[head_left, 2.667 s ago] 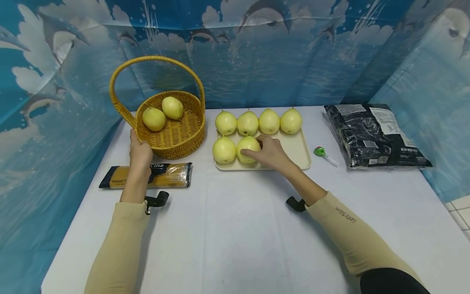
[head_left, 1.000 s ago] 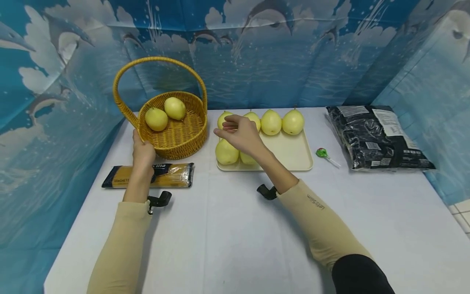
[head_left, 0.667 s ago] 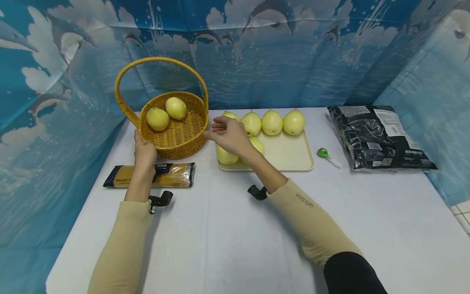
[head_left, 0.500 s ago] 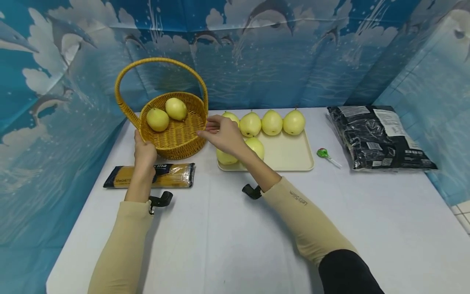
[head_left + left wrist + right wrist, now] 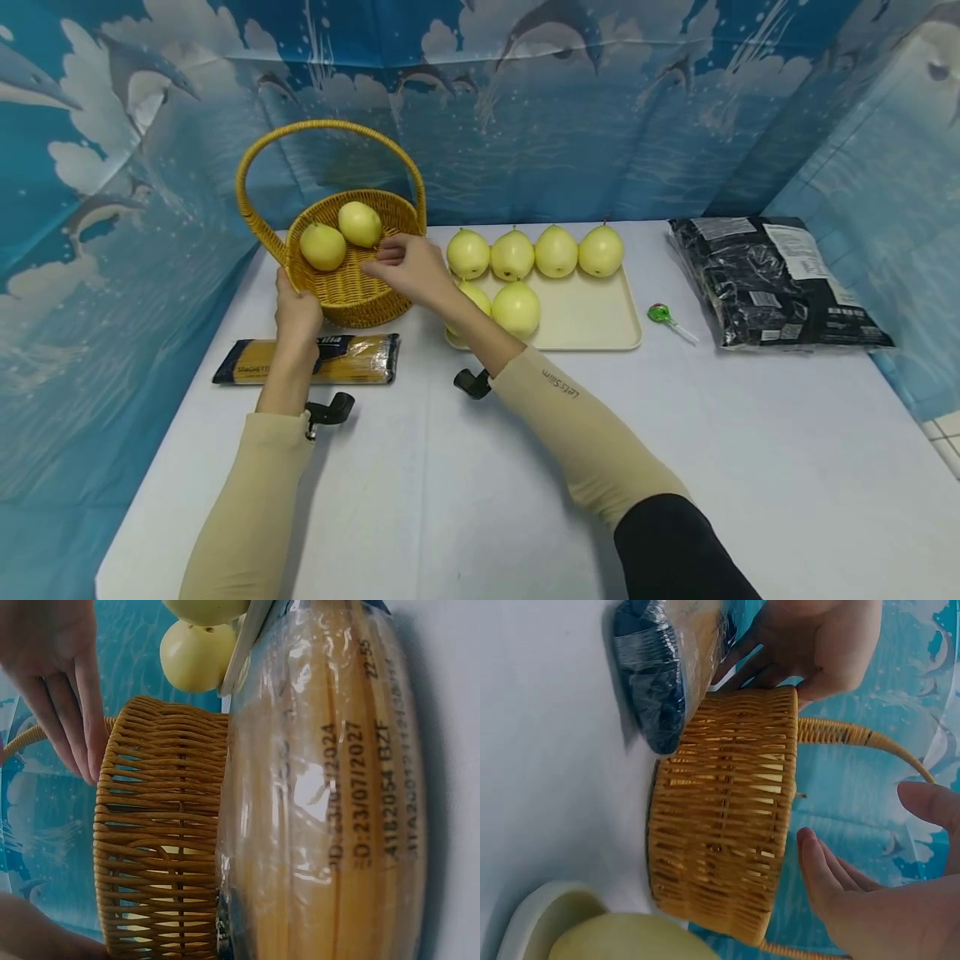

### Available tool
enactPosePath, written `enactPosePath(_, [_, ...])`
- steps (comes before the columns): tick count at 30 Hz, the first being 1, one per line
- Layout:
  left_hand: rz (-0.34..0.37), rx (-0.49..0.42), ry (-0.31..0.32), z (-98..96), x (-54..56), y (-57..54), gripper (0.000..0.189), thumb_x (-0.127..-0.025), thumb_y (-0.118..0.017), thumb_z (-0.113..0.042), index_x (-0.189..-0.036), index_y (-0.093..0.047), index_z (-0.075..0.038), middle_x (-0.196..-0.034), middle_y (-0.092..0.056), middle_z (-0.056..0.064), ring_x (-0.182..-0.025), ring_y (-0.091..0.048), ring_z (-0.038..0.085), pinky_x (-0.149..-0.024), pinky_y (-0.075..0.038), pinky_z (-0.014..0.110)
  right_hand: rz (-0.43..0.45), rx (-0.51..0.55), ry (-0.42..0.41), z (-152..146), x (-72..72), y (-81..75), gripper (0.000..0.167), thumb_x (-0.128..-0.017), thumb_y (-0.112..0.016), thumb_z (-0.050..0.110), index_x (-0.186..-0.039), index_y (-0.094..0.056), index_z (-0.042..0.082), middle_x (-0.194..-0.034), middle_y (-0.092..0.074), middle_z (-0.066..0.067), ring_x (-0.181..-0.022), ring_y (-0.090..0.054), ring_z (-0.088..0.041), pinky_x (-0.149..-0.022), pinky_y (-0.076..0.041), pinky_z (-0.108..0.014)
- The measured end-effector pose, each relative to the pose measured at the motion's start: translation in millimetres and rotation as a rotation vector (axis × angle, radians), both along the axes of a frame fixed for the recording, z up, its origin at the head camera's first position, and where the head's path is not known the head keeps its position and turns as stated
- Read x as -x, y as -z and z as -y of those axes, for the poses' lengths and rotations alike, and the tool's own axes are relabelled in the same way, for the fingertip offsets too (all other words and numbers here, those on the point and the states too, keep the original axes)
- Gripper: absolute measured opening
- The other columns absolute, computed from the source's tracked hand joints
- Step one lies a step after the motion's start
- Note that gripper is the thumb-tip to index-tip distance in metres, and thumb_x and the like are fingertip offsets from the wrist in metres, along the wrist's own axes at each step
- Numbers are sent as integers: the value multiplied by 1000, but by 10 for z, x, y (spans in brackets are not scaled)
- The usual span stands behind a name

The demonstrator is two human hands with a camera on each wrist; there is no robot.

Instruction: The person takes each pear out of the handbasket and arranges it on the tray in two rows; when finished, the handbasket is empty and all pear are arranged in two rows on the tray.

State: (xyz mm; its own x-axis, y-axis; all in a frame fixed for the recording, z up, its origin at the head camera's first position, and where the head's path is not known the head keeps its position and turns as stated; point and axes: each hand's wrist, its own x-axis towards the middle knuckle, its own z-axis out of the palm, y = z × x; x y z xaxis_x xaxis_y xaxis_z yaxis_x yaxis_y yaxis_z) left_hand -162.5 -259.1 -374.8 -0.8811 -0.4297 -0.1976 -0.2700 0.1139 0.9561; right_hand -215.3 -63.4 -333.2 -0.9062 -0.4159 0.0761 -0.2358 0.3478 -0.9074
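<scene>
A golden wicker basket point(image 5: 369, 312) with a tall hoop handle stands at the back left, two yellow-green pears point(image 5: 322, 247) lying inside it. My left hand point(image 5: 296, 317) holds the basket's left side, its thumb near the rim and fingers along the outer wall in the right wrist view. Over the basket's right part is my right hand point(image 5: 414, 268), nothing in it; in the right wrist view its thumb and fingers point(image 5: 821, 870) are spread apart above the rim. Several more pears point(image 5: 516, 309) sit in a cream tray point(image 5: 585, 312) right of the basket.
A spaghetti pack point(image 5: 356, 358) lies in front of the basket, under the left forearm. To the tray's right are a green-wrapped lollipop point(image 5: 660, 313) and a black plastic package point(image 5: 772, 283). A blue dolphin-print curtain point(image 5: 487, 150) hangs behind the white table.
My right hand has left the pear it touched in the tray and moved left across the tray to over the basket. That pear is still in the tray. The left hand stays on the basket.
</scene>
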Motion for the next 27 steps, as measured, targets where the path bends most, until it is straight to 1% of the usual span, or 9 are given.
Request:
enactPosePath(3, [10,4,-6,5,-8,-8,67,-112,-16,-14,-168,17,-33,-179,5,-1,-163,0,15,-131,-3,33,13,-3,-2,80,28,-2,56,-98,-76,35,-144,-62,6,-129,-74,-6,-118,-69,-18,-94,-57,-26])
enactPosePath(10, [19,0,-12,-18,-39,-29,68,-112,-17,-13,-168,17,-32,-178,6,-2,-162,1,15,-131,-3,33,49,-69,23,259,107,21,57,-97,-76,39,-144,-62,9,-128,-75,-2,-118,-69,-17,-95,-56,-28])
enactPosePath(14, [6,8,-4,-52,-70,-34,68,-113,-20,-14,-169,14,-32,-179,1,-1,-162,-4,16,-132,-7,36,77,-48,52,332,166,30,57,-96,-78,39,-142,-63,10,-127,-75,-2,-117,-69,-18,-94,-57,-30])
enactPosePath(17, [-2,13,2,-58,-85,-38,68,-114,-21,-16,-169,13,-32,-179,-2,0,-162,-8,18,-132,-10,38,81,-37,68,385,209,30,56,-96,-78,39,-142,-64,10,-128,-74,-2,-118,-69,-18,-94,-57,-32])
enactPosePath(24, [29,42,-12,-46,-103,-43,68,-113,-21,-17,-169,16,-31,-179,0,4,-162,-9,22,-132,-13,42,95,-48,11,595,306,47,59,-98,-75,38,-146,-61,8,-137,-70,-5,-123,-66,-19,-97,-56,-31])
enactPosePath(27, [30,46,-6,-55,-94,-34,68,-113,-21,-16,-169,16,-30,-179,0,5,-162,-9,23,-131,-14,44,110,-64,27,689,349,49,62,-97,-75,40,-148,-60,8,-139,-69,-4,-124,-65,-19,-97,-55,-31])
